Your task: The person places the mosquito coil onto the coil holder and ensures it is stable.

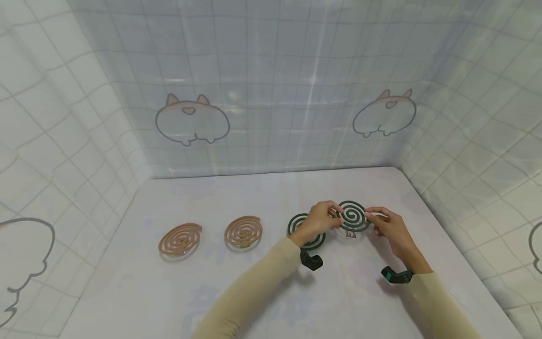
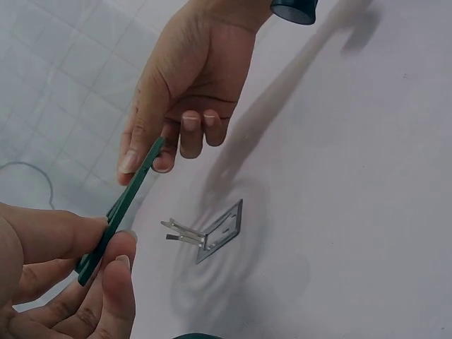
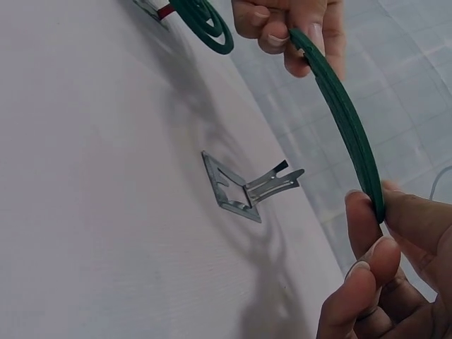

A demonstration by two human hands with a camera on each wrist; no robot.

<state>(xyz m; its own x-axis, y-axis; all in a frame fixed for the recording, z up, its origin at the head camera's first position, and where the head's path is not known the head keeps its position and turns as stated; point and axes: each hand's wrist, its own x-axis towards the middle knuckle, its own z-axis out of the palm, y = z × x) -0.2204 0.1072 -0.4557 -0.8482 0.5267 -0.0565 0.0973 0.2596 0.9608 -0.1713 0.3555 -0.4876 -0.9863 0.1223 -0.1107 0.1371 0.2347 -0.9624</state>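
The left hand (image 1: pixel 319 219) pinches one edge of a green coil (image 1: pixel 352 216); dropping that wrist could knock the second green coil (image 1: pixel 314 244) beneath it. The held coil hangs tilted above a metal stand (image 3: pixel 270 188) on the bench's (image 1: pixel 271 194) right; uneven pulling might snap it, and lowering it off-centre could miss the prongs. The right hand (image 1: pixel 391 230) pinches the opposite edge. Leftmost brown coil (image 1: pixel 179 240) and middle brown coil (image 1: pixel 243 231) lie well apart, out of the way.

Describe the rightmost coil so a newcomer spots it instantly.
Scan the white table rightward past two brown mosquito coils. It's the farthest-right green mosquito coil, the only one held up by the left grip and right grip, above a metal stand.
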